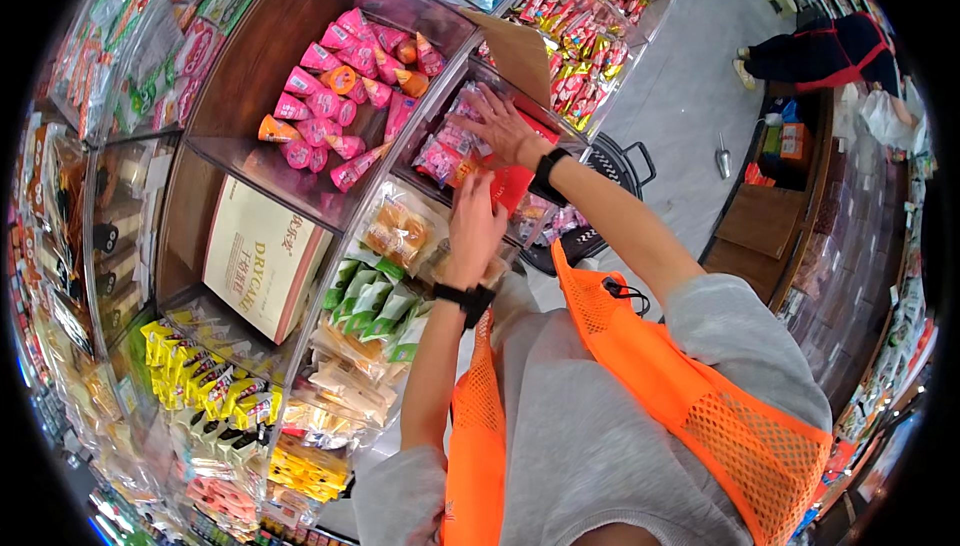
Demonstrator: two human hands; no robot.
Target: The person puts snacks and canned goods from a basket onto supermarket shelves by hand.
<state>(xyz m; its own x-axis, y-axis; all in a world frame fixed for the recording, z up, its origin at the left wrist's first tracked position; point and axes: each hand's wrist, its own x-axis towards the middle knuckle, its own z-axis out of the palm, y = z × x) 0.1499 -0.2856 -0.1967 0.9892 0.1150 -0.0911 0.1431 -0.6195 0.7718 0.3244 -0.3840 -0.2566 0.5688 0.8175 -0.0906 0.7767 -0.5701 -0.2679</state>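
Observation:
My right hand lies with its fingers spread over small pink-and-purple wrapped packets in a clear-walled bin. Close beside it, my left hand is at the bin's near side, fingertips at a red printed sheet or packet. Whether the left fingers pinch the red piece is hidden. Both wrists wear black bands. A brown cardboard flap stands up at the bin's far side.
Pink cone-shaped packets fill the bin on the left. Wrapped bread and green-white packets lie nearer me. A round black basket is on the floor at right. A metal scoop lies beyond; a person stands farther off.

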